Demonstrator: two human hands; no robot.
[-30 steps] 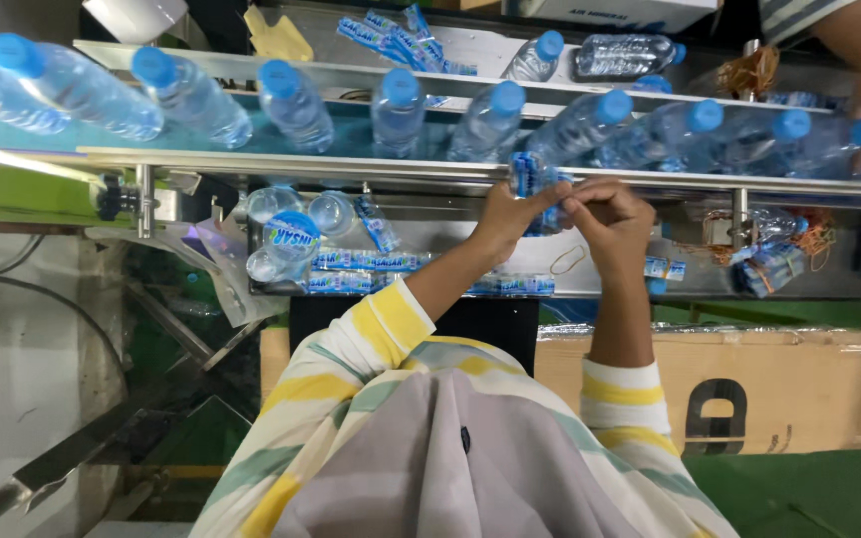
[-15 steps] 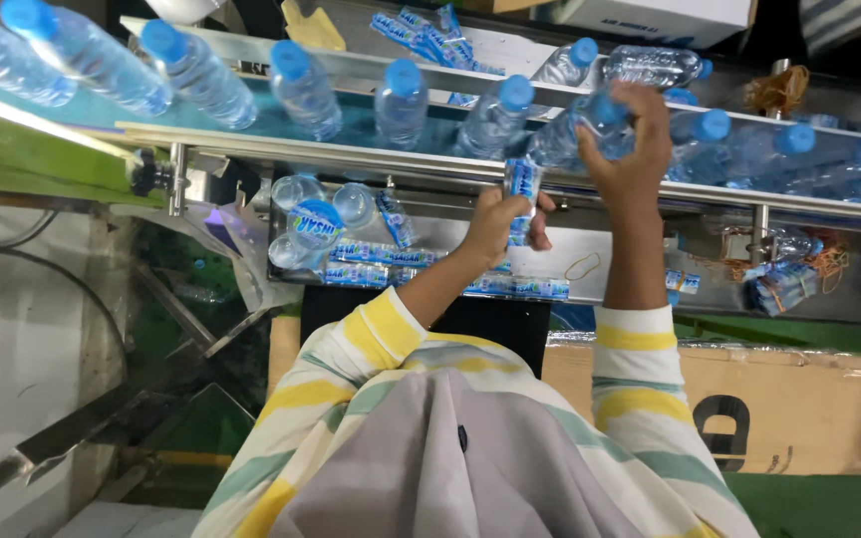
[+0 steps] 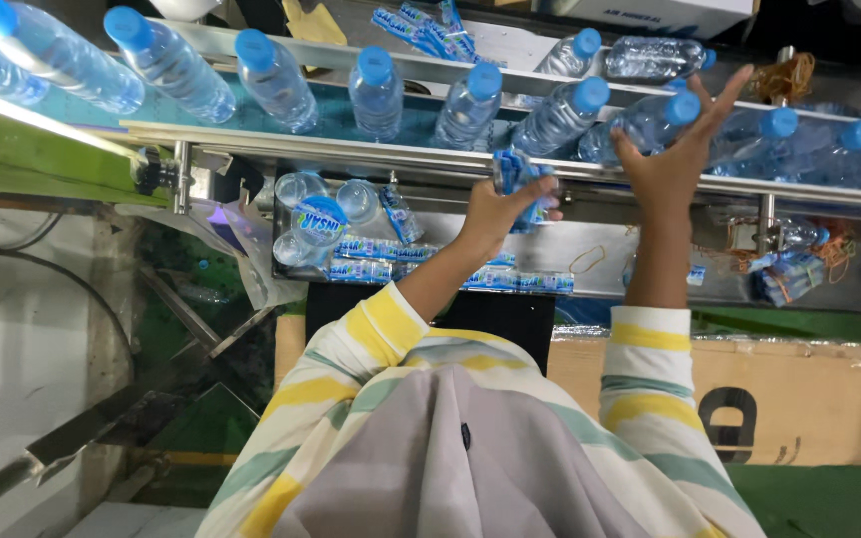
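My left hand (image 3: 495, 211) grips a small bundle of blue label sleeves (image 3: 512, 171) just below the steel rail (image 3: 351, 149) of a conveyor. My right hand (image 3: 675, 164) reaches up over the rail, with thumb and spread fingers around a clear water bottle (image 3: 640, 125) near its blue cap. That bottle stands in a row of several blue-capped bottles (image 3: 376, 95) on the green belt. My sleeves are striped yellow, white and green.
Below the belt, a steel tray (image 3: 590, 244) holds strips of blue labels (image 3: 430, 274) and some bottles lying on their sides (image 3: 321, 214). A brown cardboard box (image 3: 799, 399) stands at the right. More labels (image 3: 430, 25) and rubber bands (image 3: 794, 75) lie beyond the belt.
My right hand has left the label bundle and risen to a bottle on the belt. The bottles have moved along. My left hand keeps the labels below the rail.
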